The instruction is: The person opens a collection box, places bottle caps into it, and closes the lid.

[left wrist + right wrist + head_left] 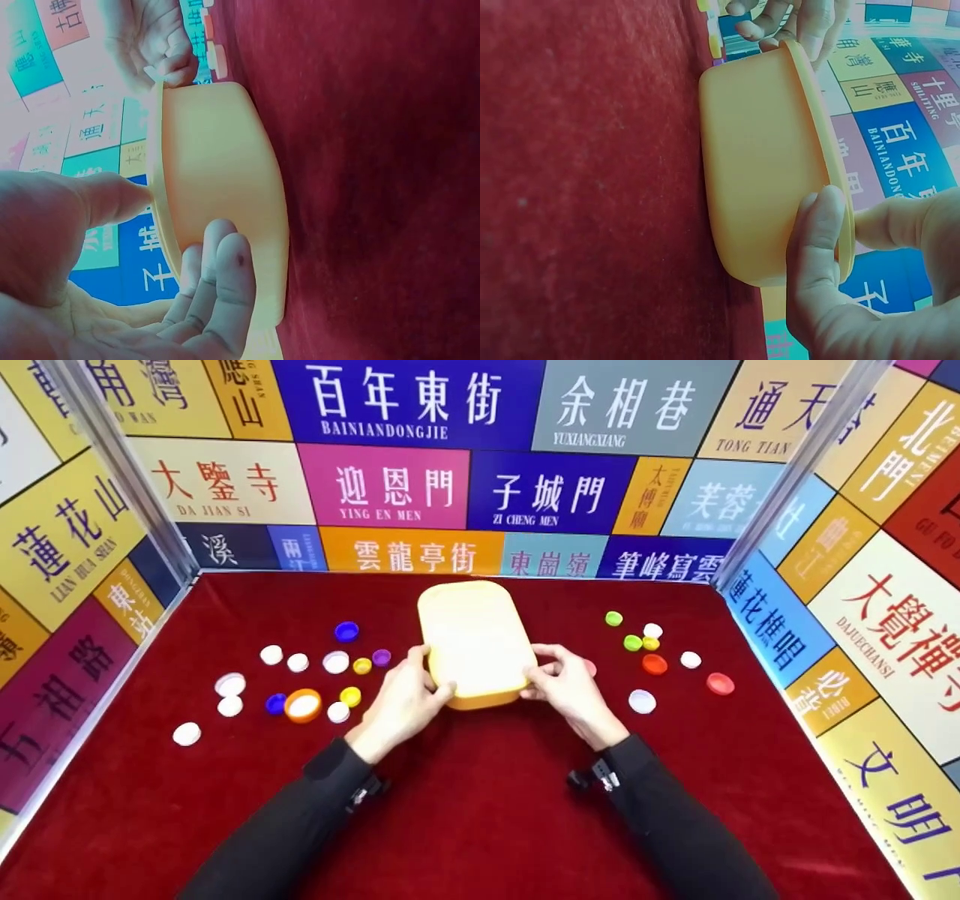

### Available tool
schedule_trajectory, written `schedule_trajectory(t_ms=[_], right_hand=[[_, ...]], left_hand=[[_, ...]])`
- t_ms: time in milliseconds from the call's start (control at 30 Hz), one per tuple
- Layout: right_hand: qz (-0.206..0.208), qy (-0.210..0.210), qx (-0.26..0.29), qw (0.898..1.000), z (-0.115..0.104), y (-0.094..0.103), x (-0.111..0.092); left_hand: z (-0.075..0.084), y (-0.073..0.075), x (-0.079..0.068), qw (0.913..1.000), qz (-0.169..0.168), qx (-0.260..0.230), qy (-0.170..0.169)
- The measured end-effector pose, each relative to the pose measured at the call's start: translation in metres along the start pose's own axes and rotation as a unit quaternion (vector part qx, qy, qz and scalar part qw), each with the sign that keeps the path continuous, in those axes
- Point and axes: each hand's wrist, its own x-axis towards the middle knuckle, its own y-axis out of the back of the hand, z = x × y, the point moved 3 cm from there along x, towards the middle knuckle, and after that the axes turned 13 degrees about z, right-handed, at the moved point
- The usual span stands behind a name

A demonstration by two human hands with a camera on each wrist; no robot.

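A person in black sleeves leaning in, left hand and right hand both pinching a yellow container at its rim, the container occupying the middle of a red cloth, small caps lying scattered leftward, more caps dotting the right

Yellow box — its inside hidden.

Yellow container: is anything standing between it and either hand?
Nothing visible. The left hand and right hand both hold the yellow container directly at its rim. The small round caps lie out to either side, none between a hand and the container.
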Motion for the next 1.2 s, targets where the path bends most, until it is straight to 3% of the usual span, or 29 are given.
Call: schedule_trajectory(t_ms=[467,733,1100,1133,1200], right_hand=[[-0.037,-0.013,-0.034,0.999,-0.002,0.011,-0.018],[-0.072,-0.015,-0.060,0.995,-0.002,0.017,-0.031],[-0.099,-0.010,-0.096,0.990,-0.003,0.030,-0.042],[-0.101,-0.010,-0.097,0.990,-0.003,0.031,-0.042],[-0.105,-0.010,-0.100,0.989,-0.003,0.033,-0.042]], left_hand=[[0.004,0.002,-0.026,0.9996,-0.002,-0.026,-0.005],[0.009,0.004,-0.045,0.9987,-0.010,-0.043,-0.027],[0.017,0.008,-0.069,0.9935,0.002,-0.036,-0.108],[0.008,0.003,-0.068,0.9913,0.008,-0.047,-0.122],[0.007,0.004,-0.067,0.9901,0.013,-0.043,-0.133]])
